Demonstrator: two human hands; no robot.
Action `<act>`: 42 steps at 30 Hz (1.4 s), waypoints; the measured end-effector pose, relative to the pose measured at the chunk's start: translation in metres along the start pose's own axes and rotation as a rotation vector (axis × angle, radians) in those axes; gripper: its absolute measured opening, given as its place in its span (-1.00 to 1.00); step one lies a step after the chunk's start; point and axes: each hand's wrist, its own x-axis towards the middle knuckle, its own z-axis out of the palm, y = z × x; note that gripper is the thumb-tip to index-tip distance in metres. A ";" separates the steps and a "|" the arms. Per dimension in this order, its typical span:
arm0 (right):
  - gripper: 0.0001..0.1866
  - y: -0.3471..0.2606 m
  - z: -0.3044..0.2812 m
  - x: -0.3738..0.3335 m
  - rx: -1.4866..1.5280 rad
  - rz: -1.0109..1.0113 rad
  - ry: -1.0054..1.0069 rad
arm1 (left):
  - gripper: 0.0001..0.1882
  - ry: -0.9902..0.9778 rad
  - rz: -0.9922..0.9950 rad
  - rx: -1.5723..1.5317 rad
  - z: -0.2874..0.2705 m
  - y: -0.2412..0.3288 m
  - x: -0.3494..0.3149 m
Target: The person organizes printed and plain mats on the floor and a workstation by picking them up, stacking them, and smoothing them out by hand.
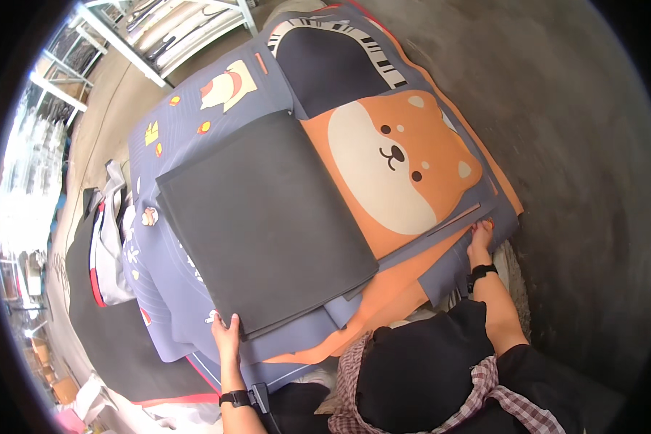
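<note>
A dark grey folded sheet, with several layers showing at its near edge, lies on a pile of printed mats. My left hand rests at its near left corner, thumb and fingers apart, the thumb against the edge. To the right, an orange mat with a cartoon dog face lies on the pile. My right hand is closed on the edge of a blue-grey printed mat at the pile's near right corner. Some of its fingertips are hidden.
A dark mat with a piano-key border lies at the far end. White metal shelving stands at the far left. A black mat with a red edge spreads at the left. Grey floor runs along the right.
</note>
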 end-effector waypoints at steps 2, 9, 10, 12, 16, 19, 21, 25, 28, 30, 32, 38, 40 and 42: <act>-0.68 -0.006 0.020 -0.012 -0.329 -0.191 0.124 | -0.21 -0.110 -0.171 -0.222 0.001 -0.001 0.009; -0.81 -0.071 0.131 -0.199 -0.391 -0.549 -1.071 | -0.60 -0.228 -0.345 -0.919 -0.017 0.041 0.001; -0.73 -0.074 0.138 -0.240 -0.388 -0.347 -1.414 | -0.61 -0.259 -0.434 -1.043 -0.020 0.050 -0.001; -0.32 -0.075 0.156 -0.317 -0.251 -0.847 -1.808 | -0.61 -0.238 -0.397 -0.992 -0.025 0.069 -0.007; 0.03 -0.077 0.153 -0.421 -0.510 -1.114 -2.049 | -0.67 -0.455 -0.256 -1.102 -0.019 0.099 -0.026; -0.13 -0.080 0.150 -0.443 -0.710 -1.268 -1.683 | -0.66 -0.485 -0.212 -1.142 -0.011 0.121 -0.046; -0.19 -0.081 0.158 -0.433 -0.596 -1.155 -1.739 | -0.62 -0.392 -0.132 -1.048 -0.012 0.136 -0.061; -0.26 -0.083 0.186 -0.379 -0.416 -0.596 -1.539 | -0.47 -0.645 0.277 -0.877 -0.006 0.162 -0.082; -0.49 -0.094 0.181 -0.352 -0.298 -0.666 -1.394 | -0.46 -0.720 0.385 -0.846 -0.002 0.173 -0.083; -0.49 -0.112 0.174 -0.328 -0.382 -0.659 -1.223 | -0.47 -0.732 0.406 -0.753 -0.004 0.174 -0.075; -0.50 -0.138 0.168 -0.298 -0.323 -0.385 -1.057 | -0.46 -0.711 0.290 -0.677 -0.010 0.173 -0.061; -0.59 -0.203 0.112 -0.166 -0.033 -0.659 -0.654 | -0.54 -0.665 0.276 -0.774 -0.014 0.162 -0.051; -0.49 -0.196 0.094 -0.119 0.072 -0.589 -0.452 | -0.55 -0.736 0.279 -0.666 -0.013 0.159 -0.052; -0.44 -0.177 0.072 -0.073 -0.117 -0.617 -0.235 | -0.57 -0.705 0.257 -0.651 -0.011 0.157 -0.053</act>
